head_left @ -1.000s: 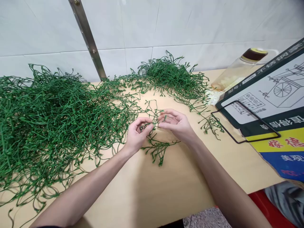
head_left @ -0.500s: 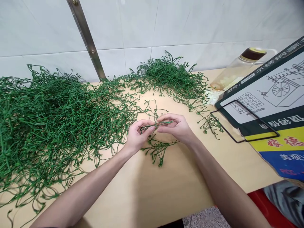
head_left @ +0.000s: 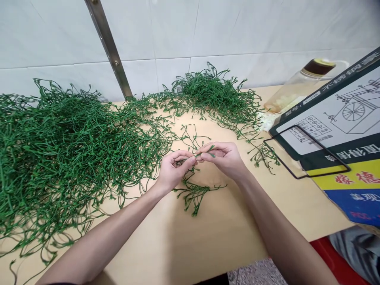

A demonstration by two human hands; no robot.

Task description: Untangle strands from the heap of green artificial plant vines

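Between my two hands, above the middle of the table, is a thin green plastic stem [head_left: 211,149] with forked tips. My left hand [head_left: 175,168] pinches it between thumb and fingers. Close beside it, my right hand [head_left: 224,156] also pinches the stem, its tips showing past the fingers. Just below the hands hangs or lies a branching green sprig [head_left: 196,194]; whether it joins the held stem is hidden by my fingers. To the left spreads a large tangled heap of green stems [head_left: 74,146].
A smaller heap of stems [head_left: 213,91] lies by the wall. Some loose stems [head_left: 264,156] are near a printed box [head_left: 329,118] with a black wire handle [head_left: 323,173]. Behind the box leans a clear bottle [head_left: 291,89]. A metal post [head_left: 111,51] stands against the tiled wall.
My right hand has shifted slightly right, and the stem's tips now fan out at its fingers. The sprig below has swung a little downward. My left hand stays nearly in place.
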